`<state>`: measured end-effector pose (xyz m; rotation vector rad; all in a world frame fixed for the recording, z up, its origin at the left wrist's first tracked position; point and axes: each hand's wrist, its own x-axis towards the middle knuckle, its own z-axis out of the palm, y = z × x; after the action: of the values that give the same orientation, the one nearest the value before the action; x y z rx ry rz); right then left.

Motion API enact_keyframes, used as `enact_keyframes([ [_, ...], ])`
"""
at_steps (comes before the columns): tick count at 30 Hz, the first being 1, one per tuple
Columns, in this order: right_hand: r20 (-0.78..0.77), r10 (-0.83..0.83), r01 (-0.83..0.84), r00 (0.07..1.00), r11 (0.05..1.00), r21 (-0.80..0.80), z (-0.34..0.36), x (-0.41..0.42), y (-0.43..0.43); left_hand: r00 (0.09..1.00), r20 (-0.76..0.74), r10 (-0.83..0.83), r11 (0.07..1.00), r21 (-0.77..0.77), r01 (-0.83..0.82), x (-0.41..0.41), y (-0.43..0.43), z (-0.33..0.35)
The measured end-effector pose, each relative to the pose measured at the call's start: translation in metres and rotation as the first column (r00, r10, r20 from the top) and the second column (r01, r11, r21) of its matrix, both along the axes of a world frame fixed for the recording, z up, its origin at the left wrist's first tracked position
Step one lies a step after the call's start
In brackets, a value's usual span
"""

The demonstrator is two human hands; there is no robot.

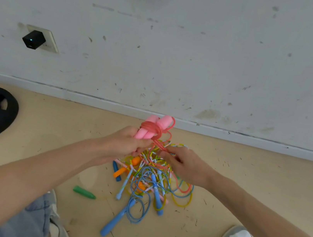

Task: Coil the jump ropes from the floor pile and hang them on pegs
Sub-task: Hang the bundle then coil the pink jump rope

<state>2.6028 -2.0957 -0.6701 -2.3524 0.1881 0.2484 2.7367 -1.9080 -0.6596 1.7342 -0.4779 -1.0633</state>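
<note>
While the L hand [125, 142] grips two pink handles [157, 125] together, fingers curled round them w/ pink cord [147, 127] wound round the pair, the R hand [187, 165] pinches that cord's loose strands just below. Rope pile [149, 184] lies on the floor [232, 190] under both hands, near the wall [180, 61].

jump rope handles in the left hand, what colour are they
Pink handles, clearest in the head view.
</note>
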Motion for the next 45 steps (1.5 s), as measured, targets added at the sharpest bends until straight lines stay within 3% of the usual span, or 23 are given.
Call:
enact_keyframes([
  [2, 0.055, -0.002, 0.005, 0.998, 0.999, -0.04, 0.007, -0.001, -0.001, 0.994, -0.109, 0.022, 0.997, -0.074, -0.031, 0.003, 0.003, -0.004],
  [6, 0.127, -0.027, 0.032, 0.991, 0.999, -0.041, 0.02, 0.002, -0.006, 1.0, -0.006, -0.027, 1.0, -0.009, 0.027, 0.003, 0.012, -0.01],
  [10, 0.062, 0.073, -0.068, 0.995, 0.995, -0.075, 0.015, 0.0, -0.004, 0.999, -0.001, 0.037, 0.999, -0.012, -0.037, 0.002, 0.008, -0.008],
  [15, -0.054, 0.166, -0.165, 0.985, 0.986, 0.015, 0.009, -0.007, 0.018, 0.982, 0.06, 0.182, 0.979, -0.1, -0.175, 0.009, -0.001, 0.006],
  [19, 0.005, 0.044, -0.044, 0.999, 0.999, -0.015, 0.014, -0.007, 0.022, 0.962, 0.09, 0.258, 0.965, -0.079, -0.252, 0.032, 0.002, 0.016],
  [24, 0.139, -0.092, 0.105, 0.986, 0.99, -0.092, 0.019, -0.005, 0.012, 0.946, -0.182, 0.27, 0.958, -0.046, -0.282, 0.042, 0.004, 0.012],
  [27, 0.171, -0.123, 0.154, 0.978, 0.972, -0.178, 0.017, -0.004, 0.007, 0.99, 0.021, 0.139, 0.99, -0.023, -0.139, 0.045, 0.014, 0.007],
  [29, 0.158, -0.149, 0.175, 0.976, 0.971, -0.161, 0.017, -0.004, 0.003, 0.975, 0.153, 0.159, 0.987, -0.007, -0.16, 0.047, 0.017, 0.005],
  [33, 0.052, -0.221, 0.209, 0.974, 0.963, 0.17, 0.016, -0.007, 0.002, 0.931, 0.305, 0.202, 0.979, -0.033, -0.202, 0.05, 0.016, 0.003],
  [35, 0.014, -0.287, 0.275, 0.958, 0.928, 0.252, 0.013, -0.009, 0.012, 0.89, 0.391, 0.236, 0.97, -0.043, -0.238, 0.053, 0.016, -0.001],
  [39, 0.093, -0.182, 0.179, 0.979, 0.983, 0.034, 0.02, -0.006, 0.027, 0.775, 0.603, 0.188, 0.966, 0.031, -0.258, 0.056, 0.018, -0.01],
  [42, 0.166, -0.013, 0.039, 0.986, 0.987, -0.154, 0.05, 0.002, 0.023, 0.595, 0.794, -0.124, 0.969, 0.227, -0.101, 0.053, 0.023, -0.011],
  [45, 0.197, 0.124, -0.074, 0.973, 0.967, -0.246, 0.075, 0.013, 0.013, 0.45, 0.778, -0.437, 0.889, 0.451, 0.083, 0.038, 0.02, -0.006],
])
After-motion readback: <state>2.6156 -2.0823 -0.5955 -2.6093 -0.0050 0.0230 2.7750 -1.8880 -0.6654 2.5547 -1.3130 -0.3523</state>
